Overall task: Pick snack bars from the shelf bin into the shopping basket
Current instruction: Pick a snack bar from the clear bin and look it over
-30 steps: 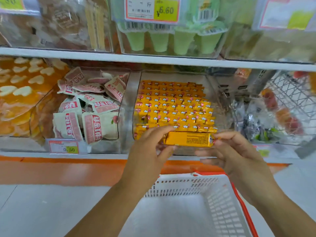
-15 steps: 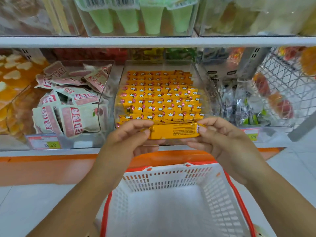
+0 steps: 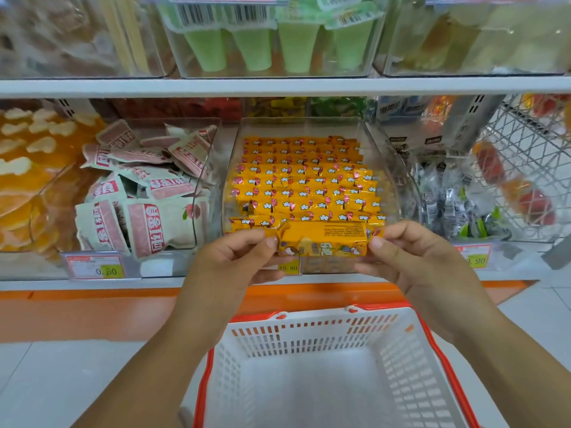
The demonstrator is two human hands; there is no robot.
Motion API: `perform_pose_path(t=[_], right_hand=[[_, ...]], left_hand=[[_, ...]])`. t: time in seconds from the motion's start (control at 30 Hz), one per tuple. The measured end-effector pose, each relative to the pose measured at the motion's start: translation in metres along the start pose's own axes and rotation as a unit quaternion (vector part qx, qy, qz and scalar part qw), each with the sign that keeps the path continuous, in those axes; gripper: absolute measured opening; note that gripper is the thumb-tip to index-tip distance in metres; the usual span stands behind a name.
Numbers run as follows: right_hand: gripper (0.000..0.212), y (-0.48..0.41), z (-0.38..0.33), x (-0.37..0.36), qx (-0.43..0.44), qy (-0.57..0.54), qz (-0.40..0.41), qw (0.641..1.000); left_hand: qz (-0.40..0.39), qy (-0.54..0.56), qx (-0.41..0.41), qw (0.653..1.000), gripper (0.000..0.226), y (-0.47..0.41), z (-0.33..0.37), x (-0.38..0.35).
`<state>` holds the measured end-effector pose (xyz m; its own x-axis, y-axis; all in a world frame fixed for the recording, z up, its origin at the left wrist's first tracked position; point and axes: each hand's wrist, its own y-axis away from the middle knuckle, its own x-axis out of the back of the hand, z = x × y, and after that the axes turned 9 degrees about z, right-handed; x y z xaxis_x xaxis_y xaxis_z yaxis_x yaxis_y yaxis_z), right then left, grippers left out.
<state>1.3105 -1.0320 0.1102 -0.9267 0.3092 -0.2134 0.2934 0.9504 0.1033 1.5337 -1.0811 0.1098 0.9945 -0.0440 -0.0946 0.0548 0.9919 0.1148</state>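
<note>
One yellow snack bar (image 3: 324,239) is held level in front of the clear shelf bin (image 3: 383,149), which is packed with several rows of the same yellow bars (image 3: 302,183). My left hand (image 3: 234,261) pinches the bar's left end and my right hand (image 3: 414,257) pinches its right end. Below my hands on the floor stands the white shopping basket (image 3: 309,332) with an orange-red rim; nothing shows inside it.
A bin of pink-and-white snack packets (image 3: 145,199) sits left of the yellow bars, with orange jelly packs (image 3: 27,168) further left. Silver-wrapped sweets (image 3: 457,205) and a wire basket (image 3: 531,168) are at the right. Green cups (image 3: 278,44) fill the upper shelf.
The view has tilted down, showing more of the basket. The bar has turned in my fingers so its printed front side now shows below the label text.
</note>
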Motion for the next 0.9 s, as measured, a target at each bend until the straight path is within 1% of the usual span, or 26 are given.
perform_pose_path(t=[0.03,0.07,0.17,0.23,0.3,0.37,0.43,0.5,0.57,0.63,0.7,0.83,0.9], right_hand=[[0.049,0.0,0.001,0.0,0.017,0.033,0.015,0.999],[0.052,0.001,0.002,0.0,0.031,0.052,0.029,0.998],[0.05,0.004,0.004,-0.004,0.058,0.058,0.033,0.996],[0.041,0.006,0.002,-0.009,0.067,0.034,0.039,0.996],[0.027,0.008,-0.002,-0.012,0.072,0.01,0.048,0.996],[0.021,0.01,-0.002,-0.012,0.075,0.016,0.055,0.996],[0.021,0.011,-0.001,-0.012,0.08,0.029,0.053,0.995],[0.037,0.011,0.0,-0.011,0.079,0.034,0.036,0.996],[0.051,0.01,0.0,-0.009,0.069,0.03,0.012,0.997],[0.054,0.008,0.001,-0.008,0.059,0.03,-0.002,0.998],[0.052,0.008,0.002,-0.007,0.052,0.019,-0.011,0.998],[0.03,0.005,-0.001,-0.008,0.035,-0.039,-0.015,0.999],[0.027,0.005,-0.003,-0.008,0.025,-0.059,-0.016,0.998]], left_hand=[[0.01,-0.019,-0.007,1.0,0.025,0.0,0.001,-0.001],[0.015,-0.038,-0.014,0.999,0.026,0.0,0.0,-0.001],[0.023,-0.047,-0.037,0.998,0.014,0.005,0.001,-0.008],[0.035,-0.039,-0.07,0.996,0.003,0.007,0.003,-0.012],[0.039,-0.026,-0.097,0.994,0.011,0.01,0.004,-0.013],[0.039,-0.039,-0.114,0.992,0.016,0.011,0.005,-0.012],[0.042,-0.045,-0.105,0.993,0.017,0.012,0.005,-0.012],[0.027,-0.019,-0.077,0.996,0.013,0.01,0.008,-0.011],[0.006,0.009,-0.051,0.999,0.027,0.007,0.008,-0.009],[0.002,0.013,-0.041,0.999,0.032,0.004,0.008,-0.007],[0.001,0.03,-0.032,0.999,0.03,0.003,0.007,-0.005],[-0.006,0.063,-0.02,0.998,0.021,0.002,0.006,-0.003],[-0.005,0.067,-0.017,0.998,0.022,0.002,0.007,-0.003]])
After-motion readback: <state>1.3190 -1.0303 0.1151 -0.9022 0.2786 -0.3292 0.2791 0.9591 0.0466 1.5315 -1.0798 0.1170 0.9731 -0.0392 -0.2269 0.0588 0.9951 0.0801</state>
